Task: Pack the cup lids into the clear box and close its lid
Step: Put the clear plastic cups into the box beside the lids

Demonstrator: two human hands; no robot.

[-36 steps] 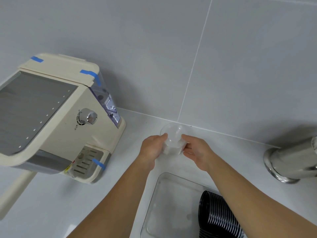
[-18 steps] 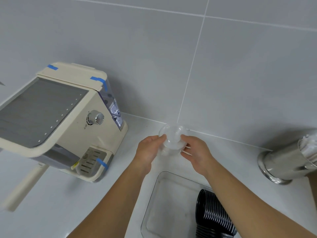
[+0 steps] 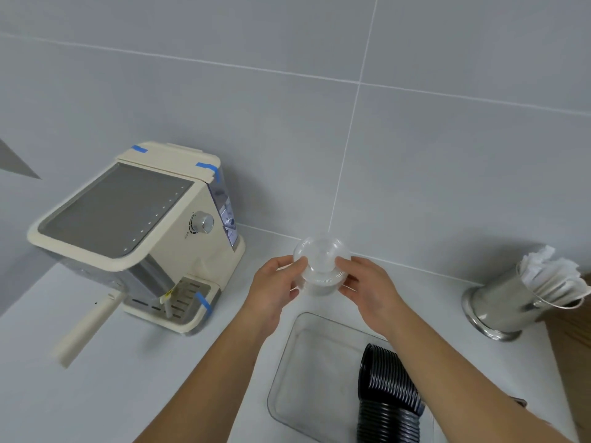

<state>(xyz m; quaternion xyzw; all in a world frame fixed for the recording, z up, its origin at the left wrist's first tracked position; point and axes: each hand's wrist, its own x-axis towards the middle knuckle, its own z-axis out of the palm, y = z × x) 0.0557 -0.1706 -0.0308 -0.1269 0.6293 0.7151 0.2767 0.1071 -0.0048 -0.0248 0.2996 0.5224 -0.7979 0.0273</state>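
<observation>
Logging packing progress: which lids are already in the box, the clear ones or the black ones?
The black lids: their ribbed stack lies in the clear box. The clear lids are held above the counter between the left hand and right hand.

White counter (image 3: 134, 388); cream coffee machine (image 3: 153, 238) at left; clear box (image 3: 307, 378) lower centre, black lids (image 3: 388, 391) inside; steel canister (image 3: 502, 302) at right.
</observation>
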